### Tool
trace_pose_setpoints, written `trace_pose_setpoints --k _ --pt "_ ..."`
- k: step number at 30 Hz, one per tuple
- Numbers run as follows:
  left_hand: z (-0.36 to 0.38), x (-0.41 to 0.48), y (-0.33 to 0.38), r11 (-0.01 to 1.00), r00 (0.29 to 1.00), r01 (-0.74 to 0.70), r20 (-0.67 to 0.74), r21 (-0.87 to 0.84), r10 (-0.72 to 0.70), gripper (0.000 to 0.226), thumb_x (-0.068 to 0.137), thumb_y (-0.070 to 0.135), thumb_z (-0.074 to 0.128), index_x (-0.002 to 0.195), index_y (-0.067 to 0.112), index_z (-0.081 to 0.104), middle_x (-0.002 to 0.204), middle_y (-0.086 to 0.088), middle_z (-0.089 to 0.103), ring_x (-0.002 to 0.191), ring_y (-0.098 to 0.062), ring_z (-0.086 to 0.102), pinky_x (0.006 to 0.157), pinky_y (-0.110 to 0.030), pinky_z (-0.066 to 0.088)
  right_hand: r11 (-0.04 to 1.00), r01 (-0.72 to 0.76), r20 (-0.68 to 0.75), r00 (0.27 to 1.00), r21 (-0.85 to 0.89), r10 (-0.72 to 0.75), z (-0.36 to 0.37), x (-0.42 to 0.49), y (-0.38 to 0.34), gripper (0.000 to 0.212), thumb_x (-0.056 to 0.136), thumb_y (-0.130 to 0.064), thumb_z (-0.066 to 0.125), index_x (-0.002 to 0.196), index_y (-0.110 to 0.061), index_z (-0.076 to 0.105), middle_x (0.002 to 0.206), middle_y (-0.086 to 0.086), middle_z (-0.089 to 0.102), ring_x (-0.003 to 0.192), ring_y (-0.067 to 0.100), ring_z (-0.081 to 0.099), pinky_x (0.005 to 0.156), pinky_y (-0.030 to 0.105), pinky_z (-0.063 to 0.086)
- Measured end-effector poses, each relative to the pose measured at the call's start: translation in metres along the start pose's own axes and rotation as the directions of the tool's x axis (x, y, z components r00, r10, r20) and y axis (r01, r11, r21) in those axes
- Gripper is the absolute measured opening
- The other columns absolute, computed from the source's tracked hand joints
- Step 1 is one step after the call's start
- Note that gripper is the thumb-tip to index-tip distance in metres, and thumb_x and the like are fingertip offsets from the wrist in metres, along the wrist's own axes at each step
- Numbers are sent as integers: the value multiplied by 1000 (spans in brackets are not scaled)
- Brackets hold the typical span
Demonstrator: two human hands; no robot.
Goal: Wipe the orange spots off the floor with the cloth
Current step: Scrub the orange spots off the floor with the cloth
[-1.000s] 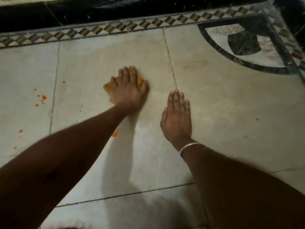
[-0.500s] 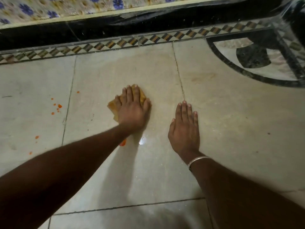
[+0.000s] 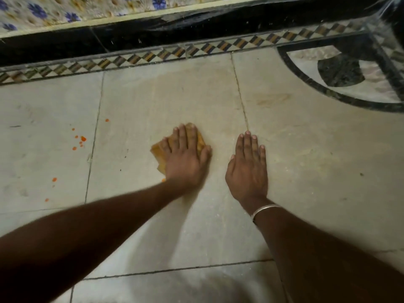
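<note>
My left hand (image 3: pixel 185 158) presses flat on a yellow-orange cloth (image 3: pixel 157 153) on the pale floor tiles (image 3: pixel 218 226); the cloth sticks out past the fingers to the left and top. A sliver of an orange spot (image 3: pixel 163 179) shows at the cloth's lower edge by my wrist. Several small orange spots (image 3: pixel 82 138) dot the tile to the left, with one more (image 3: pixel 107 120) near the grout line and others lower down (image 3: pixel 54 179). My right hand (image 3: pixel 248 169) rests flat and empty on the floor to the right, a silver bangle (image 3: pixel 263 209) on its wrist.
A checkered tile border (image 3: pixel 166 55) and a black skirting (image 3: pixel 153 33) run along the far side, under a flowered wall (image 3: pixel 54 12). A dark curved inlay (image 3: pixel 341 71) fills the far right corner.
My left hand has slid the cloth back toward me over the larger orange spot beside my wrist, which is now almost covered. The right hand stays planted. The view has tilted up a little.
</note>
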State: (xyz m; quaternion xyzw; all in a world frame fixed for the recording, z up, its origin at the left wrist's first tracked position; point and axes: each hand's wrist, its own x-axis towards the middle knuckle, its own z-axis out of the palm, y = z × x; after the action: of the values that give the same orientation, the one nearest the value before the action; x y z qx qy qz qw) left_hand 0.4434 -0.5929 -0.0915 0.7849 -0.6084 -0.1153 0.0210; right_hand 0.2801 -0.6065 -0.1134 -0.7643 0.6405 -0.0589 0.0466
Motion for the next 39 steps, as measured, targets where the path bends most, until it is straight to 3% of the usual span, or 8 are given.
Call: trace_pose_setpoints --k 4,10,16,22,24,27,34,39 --pt "6 12 24 980 980 -196 30 29 195 73 106 64 11 166 26 -4 174 -7 -8 160 -24 -12 127 -52 -10 1000 7 18 1000 -30 -7 1 1 -1 67 102 -34 15 161 -4 19 169 16 17 158 28 12 128 48 13" --pt "-11 30 -29 995 996 92 -5 -27 -92 76 106 63 9 166 20 -6 174 -10 -7 160 -27 -8 128 -56 -5 1000 0 2 1000 1 0 0 -1 0 68 101 -34 13 161 -4 21 169 16 18 158 28 13 128 48 14" --pt "7 12 25 981 980 -191 49 7 191 74 104 63 7 166 25 -6 174 -9 -10 160 -27 -13 127 -55 -8 1000 3 -1 1000 -9 -3 1 1 0 67 101 -33 17 160 -2 22 168 17 21 158 30 15 127 50 17" --pt "-48 63 -5 990 995 -96 -28 -103 94 94 96 77 24 165 14 13 174 -11 4 160 -34 1 125 -59 0 1000 10 2 1000 7 -10 0 0 1 67 101 -34 16 161 -4 21 169 15 20 158 29 15 127 49 16" --pt "-56 39 -7 973 963 -228 -153 -35 220 81 93 72 33 146 11 45 152 -17 40 141 -37 34 114 -54 26 1000 -1 -15 1000 25 1 2 0 0 67 100 -33 16 160 -4 25 168 16 23 157 30 17 127 49 16" --pt "-53 18 -12 898 902 -414 -67 147 427 46 98 52 51 120 12 57 120 -13 52 112 -33 46 95 -47 35 999 -9 -28 1000 39 11 4 -1 -1 66 100 -32 17 159 -3 28 167 17 26 156 30 21 127 50 18" --pt "-57 30 4 905 945 -322 31 279 327 21 103 22 51 121 12 56 118 -14 59 108 -34 55 75 -39 40 999 -9 -29 1000 33 10 1 -1 -2 68 99 -32 15 158 -2 30 166 17 27 156 31 23 127 50 19" --pt "-114 22 -9 969 995 -77 -76 -236 60 19 93 35 62 95 17 63 87 -1 65 82 -24 67 63 -34 50 999 0 -25 1000 40 1 0 -2 -2 68 100 -32 14 158 -1 30 166 18 28 155 33 23 127 50 18"
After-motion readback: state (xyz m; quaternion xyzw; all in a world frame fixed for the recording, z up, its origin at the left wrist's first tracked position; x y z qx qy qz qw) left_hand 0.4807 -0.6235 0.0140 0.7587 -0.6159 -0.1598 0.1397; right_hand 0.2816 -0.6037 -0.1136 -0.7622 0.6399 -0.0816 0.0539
